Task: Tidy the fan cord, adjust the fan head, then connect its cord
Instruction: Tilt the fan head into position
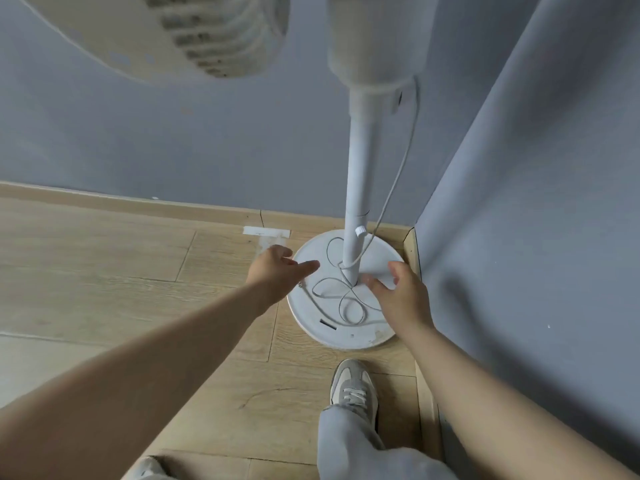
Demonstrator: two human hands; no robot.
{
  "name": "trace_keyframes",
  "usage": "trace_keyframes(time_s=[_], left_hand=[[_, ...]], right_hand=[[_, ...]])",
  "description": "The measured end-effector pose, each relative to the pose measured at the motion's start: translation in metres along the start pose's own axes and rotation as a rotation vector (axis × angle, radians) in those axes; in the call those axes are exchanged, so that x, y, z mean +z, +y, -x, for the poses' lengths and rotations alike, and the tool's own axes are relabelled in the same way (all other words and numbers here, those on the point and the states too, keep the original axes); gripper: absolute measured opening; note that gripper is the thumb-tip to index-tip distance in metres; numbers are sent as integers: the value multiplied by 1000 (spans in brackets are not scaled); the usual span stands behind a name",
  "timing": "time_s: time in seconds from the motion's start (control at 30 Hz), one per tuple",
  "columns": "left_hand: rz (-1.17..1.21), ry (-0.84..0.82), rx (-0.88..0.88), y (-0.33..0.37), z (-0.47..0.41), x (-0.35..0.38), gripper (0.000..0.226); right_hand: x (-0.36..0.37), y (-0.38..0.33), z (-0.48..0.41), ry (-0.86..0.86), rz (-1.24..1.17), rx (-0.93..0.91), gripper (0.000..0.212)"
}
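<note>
**Both hands reach down to the loose cord on the fan base**

I look down along a pedestal fan standing in a room corner, its round white base (pixel 346 336) on the wooden floor (pixel 104 271) just beside the skirting board (pixel 138 206). The pole (pixel 360 174) rises from the middle of the base toward the camera, and the fan head (pixel 166 32) fills the upper left, blurred by nearness. The cord (pixel 341 303) leaves the housing at the top of the pole, hangs down its right side, and lies in untidy loops on the base, around the foot of the pole. Its plug end appears to rest at the left rim of the base, near my left fingers; it is too small to make out clearly.

My left hand (pixel 273 271) hovers over the left rim, fingers apart and pointing at the loops, holding nothing. My right hand (pixel 398 292) sits over the right side of the base, fingers spread, close to the cord; I cannot tell whether it touches. Neither grip has closed on anything.

I judge this to be the start of the tidying step: the hands flank the pole so the loops can be gathered from both sides. The cord looks thin and limp, so it may snag around the pole when lifted. My shoe (pixel 353 389) stands just short of the base.
</note>
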State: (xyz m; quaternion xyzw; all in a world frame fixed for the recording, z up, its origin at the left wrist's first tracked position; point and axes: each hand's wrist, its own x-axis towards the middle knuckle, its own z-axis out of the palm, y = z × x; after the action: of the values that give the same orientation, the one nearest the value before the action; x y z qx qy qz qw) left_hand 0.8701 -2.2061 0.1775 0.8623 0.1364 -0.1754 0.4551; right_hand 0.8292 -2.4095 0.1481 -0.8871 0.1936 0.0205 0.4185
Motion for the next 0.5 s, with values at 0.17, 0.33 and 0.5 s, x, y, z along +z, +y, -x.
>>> trace_keyframes(time_s=[0.17,0.33,0.5], left_hand=[[51,47,48,34,56,-29,70],[110,100,114,66,105,-64,69],[147,135,166,84,148,-101,68]], right_hand=[[-49,-43,29,59,-54,-34,52],[-88,-91,58,108,-100,-114,45],[-120,-137,85,102,-118,-170,59]])
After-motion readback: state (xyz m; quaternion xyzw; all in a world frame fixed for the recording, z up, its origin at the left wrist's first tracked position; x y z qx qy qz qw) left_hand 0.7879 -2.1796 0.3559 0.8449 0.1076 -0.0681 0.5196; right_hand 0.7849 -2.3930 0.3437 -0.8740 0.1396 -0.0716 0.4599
